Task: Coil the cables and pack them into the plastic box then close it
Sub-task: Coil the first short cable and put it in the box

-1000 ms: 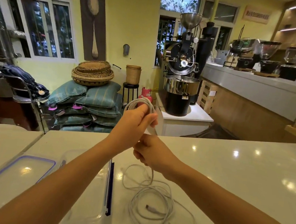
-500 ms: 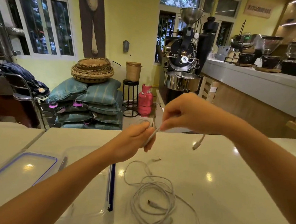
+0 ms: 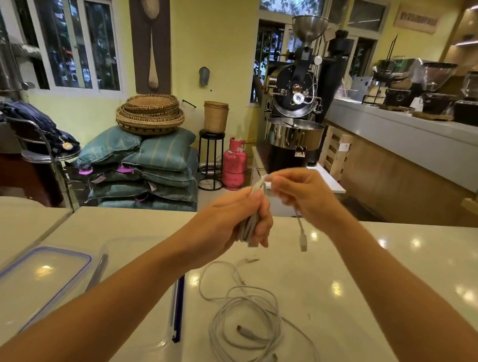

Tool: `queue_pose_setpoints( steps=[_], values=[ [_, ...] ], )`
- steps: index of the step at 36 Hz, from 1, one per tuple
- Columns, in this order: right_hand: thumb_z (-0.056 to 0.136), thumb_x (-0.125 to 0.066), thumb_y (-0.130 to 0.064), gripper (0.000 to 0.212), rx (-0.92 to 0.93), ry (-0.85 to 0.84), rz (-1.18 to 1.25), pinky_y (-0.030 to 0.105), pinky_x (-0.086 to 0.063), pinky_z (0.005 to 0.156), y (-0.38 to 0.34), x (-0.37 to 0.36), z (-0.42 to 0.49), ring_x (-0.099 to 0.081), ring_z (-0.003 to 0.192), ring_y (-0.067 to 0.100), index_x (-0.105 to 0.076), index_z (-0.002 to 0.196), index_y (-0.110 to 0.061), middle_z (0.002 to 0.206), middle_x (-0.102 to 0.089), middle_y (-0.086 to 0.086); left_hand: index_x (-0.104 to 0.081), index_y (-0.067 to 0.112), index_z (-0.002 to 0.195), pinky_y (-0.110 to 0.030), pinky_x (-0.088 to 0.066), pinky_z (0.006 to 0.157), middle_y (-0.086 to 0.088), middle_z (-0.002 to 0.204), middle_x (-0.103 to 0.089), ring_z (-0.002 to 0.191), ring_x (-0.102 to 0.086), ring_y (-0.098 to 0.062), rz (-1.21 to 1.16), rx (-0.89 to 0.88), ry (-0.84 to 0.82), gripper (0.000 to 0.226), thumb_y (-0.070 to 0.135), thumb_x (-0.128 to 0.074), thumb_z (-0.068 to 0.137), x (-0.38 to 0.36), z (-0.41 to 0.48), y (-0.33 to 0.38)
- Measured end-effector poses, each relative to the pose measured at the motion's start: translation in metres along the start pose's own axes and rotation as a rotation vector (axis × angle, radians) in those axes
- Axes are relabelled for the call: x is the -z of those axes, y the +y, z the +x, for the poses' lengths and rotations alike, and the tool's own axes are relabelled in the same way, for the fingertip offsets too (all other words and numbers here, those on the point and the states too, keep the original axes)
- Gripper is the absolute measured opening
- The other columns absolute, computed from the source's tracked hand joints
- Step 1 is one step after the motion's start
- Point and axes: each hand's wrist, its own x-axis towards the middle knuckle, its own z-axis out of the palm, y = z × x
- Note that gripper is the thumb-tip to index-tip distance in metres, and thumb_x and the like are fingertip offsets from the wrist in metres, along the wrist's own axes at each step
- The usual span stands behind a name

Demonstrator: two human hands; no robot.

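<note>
White and glossy, the counter [image 3: 368, 281] carries a loose white cable [image 3: 247, 327] sprawled near its front edge. Above it the left hand [image 3: 228, 217] has its grip closed round a bundled cable [image 3: 249, 225], most of the coil hidden in the fist. The right hand [image 3: 303, 195] pinches that cable's free end, its plug [image 3: 303, 244] dangling. At left, the clear plastic box [image 3: 142, 259] is hard to make out behind the forearm; its blue-rimmed lid [image 3: 33, 277] runs off frame.
</note>
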Motion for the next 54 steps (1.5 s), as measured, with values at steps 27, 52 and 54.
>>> queue_pose_setpoints(
  steps=[27,52,54],
  values=[
    [0.095,-0.040,-0.012,0.029,-0.077,-0.397,-0.720,0.006,-0.038,0.056,-0.023,-0.070,-0.044,-0.045,0.055,0.001,-0.060,0.114,-0.005,0.088,-0.067,0.010,-0.045,0.016,0.066,-0.010,-0.040,0.058,0.002,0.064,-0.045,0.054,-0.045,0.002,0.699,0.095,0.233,0.031,0.016,-0.035,0.095,0.034,0.013,-0.013],
    [0.084,-0.060,-0.016,0.015,0.079,-0.477,-0.641,0.003,-0.042,0.081,-0.049,-0.030,-0.039,-0.048,0.091,-0.018,-0.056,0.070,-0.022,0.111,-0.050,-0.013,-0.048,0.004,0.092,-0.023,-0.055,0.070,0.006,0.068,-0.065,0.064,-0.063,-0.006,-0.229,0.334,-0.573,0.021,0.015,-0.063,0.081,0.051,0.006,-0.009],
    [0.086,-0.055,-0.011,0.021,0.006,-0.517,-0.507,0.002,-0.044,0.077,-0.048,-0.031,-0.041,-0.055,0.085,-0.018,-0.054,0.069,-0.022,0.111,-0.059,0.001,-0.045,0.003,0.096,-0.023,-0.055,0.071,0.004,0.069,-0.064,0.064,-0.061,-0.007,-0.289,0.351,-0.602,0.021,0.012,-0.059,0.084,0.052,0.005,-0.013]
  ],
)
